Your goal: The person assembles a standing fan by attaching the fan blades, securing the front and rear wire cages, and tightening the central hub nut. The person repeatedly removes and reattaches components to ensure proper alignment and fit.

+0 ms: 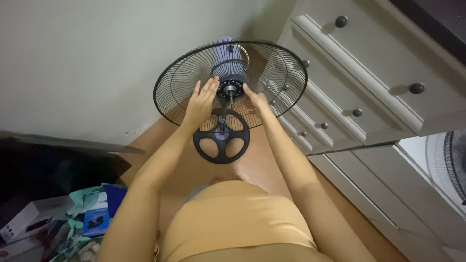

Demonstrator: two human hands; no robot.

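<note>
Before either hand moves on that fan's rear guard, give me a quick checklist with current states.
1. Left hand flat on the rear guard: ok.
2. Right hand at the motor hub: ok, fingertips touch it.
3. Shaft bare, no blade on it: ok.
4. Guard seated flush on the motor: cannot tell.
5. Round black base on the floor below: ok.
6. Guard rim free of the drawer unit: cannot tell, they look close.

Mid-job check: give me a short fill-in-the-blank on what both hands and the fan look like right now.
1. Both hands rest on the black wire guard of a standing ____.
2. The left hand lies flat with its fingers ____, not gripping.
3. The right hand touches beside the round motor hub at the guard's ____.
4. Below the guard, the round base is ____ in colour.

Missing words: fan; open; centre; black
</note>
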